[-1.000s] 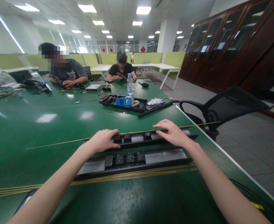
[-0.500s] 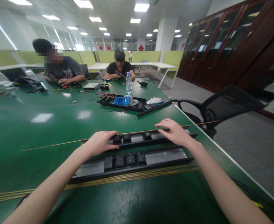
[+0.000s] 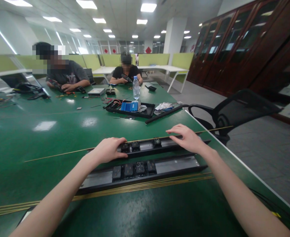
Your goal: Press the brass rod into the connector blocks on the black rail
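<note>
Two long black channels lie one behind the other on the green table, each with several black block-like pieces inside. My left hand (image 3: pixel 110 149) straddles the far channel (image 3: pixel 147 152), thumb against its near wall and fingers over its far edge. A thin brass-coloured rod (image 3: pixel 58 154) runs along that far edge and sticks out past both ends. Over the right part, my right hand (image 3: pixel 185 138) has thumb and fingers apart around the rod; whether it touches the rod cannot be made out. The near channel (image 3: pixel 174 165) sits closer to me, with more brass-coloured rods (image 3: pixel 125 190) along its front.
Beyond are a black tray (image 3: pixel 148 110) with blue parts, a water bottle (image 3: pixel 136 88), gloves (image 3: pixel 164 108) and a black strip (image 3: pixel 164 114). Two people (image 3: pixel 68 74) work at the far side. An office chair (image 3: pixel 243 107) stands by the right table edge. Cables lie far left.
The view has shifted slightly. Both hands, the rod and the channels keep nearly the same places relative to each other.
</note>
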Tool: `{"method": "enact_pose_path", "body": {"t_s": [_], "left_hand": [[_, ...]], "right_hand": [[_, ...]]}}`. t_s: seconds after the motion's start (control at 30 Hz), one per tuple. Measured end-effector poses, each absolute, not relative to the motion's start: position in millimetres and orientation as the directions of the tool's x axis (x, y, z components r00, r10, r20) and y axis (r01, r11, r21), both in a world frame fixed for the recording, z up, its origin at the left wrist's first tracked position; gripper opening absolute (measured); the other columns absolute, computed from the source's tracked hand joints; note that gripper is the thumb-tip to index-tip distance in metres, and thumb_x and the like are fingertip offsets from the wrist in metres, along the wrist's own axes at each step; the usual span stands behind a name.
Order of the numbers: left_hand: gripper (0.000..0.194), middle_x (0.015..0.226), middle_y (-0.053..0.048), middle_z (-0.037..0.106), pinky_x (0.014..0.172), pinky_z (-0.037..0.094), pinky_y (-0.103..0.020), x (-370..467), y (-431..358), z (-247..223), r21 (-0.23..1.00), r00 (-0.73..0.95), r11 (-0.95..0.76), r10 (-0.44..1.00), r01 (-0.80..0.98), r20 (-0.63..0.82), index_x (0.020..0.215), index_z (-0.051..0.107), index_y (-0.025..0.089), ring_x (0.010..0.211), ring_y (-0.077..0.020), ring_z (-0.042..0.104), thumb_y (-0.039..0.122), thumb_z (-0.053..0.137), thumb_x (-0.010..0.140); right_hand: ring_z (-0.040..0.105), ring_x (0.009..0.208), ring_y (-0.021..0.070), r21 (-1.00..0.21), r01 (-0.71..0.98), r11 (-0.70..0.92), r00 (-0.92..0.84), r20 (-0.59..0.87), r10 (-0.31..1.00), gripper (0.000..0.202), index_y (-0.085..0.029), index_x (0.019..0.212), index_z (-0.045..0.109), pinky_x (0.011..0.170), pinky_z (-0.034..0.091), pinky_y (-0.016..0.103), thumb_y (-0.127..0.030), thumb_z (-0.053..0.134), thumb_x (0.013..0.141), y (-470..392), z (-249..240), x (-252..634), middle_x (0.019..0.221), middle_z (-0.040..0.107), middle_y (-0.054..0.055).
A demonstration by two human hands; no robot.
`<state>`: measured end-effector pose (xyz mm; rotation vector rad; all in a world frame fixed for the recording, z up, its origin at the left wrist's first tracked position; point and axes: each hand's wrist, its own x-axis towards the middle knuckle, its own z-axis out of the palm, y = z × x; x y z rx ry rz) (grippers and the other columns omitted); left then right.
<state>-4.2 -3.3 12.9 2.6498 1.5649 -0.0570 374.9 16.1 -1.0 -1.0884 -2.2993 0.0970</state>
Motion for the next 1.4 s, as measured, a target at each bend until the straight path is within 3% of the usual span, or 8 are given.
{"method": "enact_pose_path", "body": {"t_s": [0.2,0.5,0.93,1.4], "left_hand": [[0.054,0.106,-0.009,0.074,0.074,0.049,-0.035,10,-2,25,0.016,0.413,-0.415,0.902,0.910,-0.124,0.116,0.062,0.027,0.097,-0.0311,0.070,0.059,0.072,0.074],[0.053,0.105,-0.008,0.074,0.072,0.048,-0.034,17,-3,25,0.021,0.343,-0.343,0.928,0.939,-0.145,0.113,0.062,0.028,0.094,-0.0308,0.070,0.054,0.076,0.069],[0.051,0.101,-0.008,0.075,0.073,0.050,-0.034,16,-1,26,0.079,0.358,-0.351,0.926,0.933,-0.118,0.108,0.066,0.026,0.093,-0.0313,0.071,0.052,0.080,0.066],[0.051,0.103,-0.008,0.075,0.074,0.049,-0.035,16,-2,26,0.068,0.367,-0.361,0.923,0.930,-0.119,0.108,0.065,0.026,0.094,-0.0322,0.070,0.052,0.078,0.067]], "right_hand": [[0.063,0.102,0.0238,-0.283,0.653,0.703,-0.549,0.463,0.696,0.024,-0.023,0.112,0.074,0.091,0.052,0.041,-0.026,0.064,0.090,16,-2,365,0.105,0.074,0.007],[0.061,0.094,0.0222,-0.149,0.703,0.696,-0.565,0.477,0.673,0.014,-0.021,0.097,0.076,0.084,0.046,0.039,-0.024,0.063,0.093,13,-9,350,0.097,0.076,0.006],[0.060,0.093,0.0237,-0.176,0.742,0.647,-0.490,0.515,0.703,0.018,-0.024,0.094,0.074,0.082,0.046,0.041,-0.026,0.056,0.096,14,-18,348,0.094,0.075,0.006],[0.059,0.090,0.0233,-0.183,0.747,0.639,-0.494,0.490,0.718,0.012,-0.023,0.090,0.074,0.082,0.048,0.039,-0.023,0.062,0.092,17,-16,357,0.090,0.075,0.005]]}}
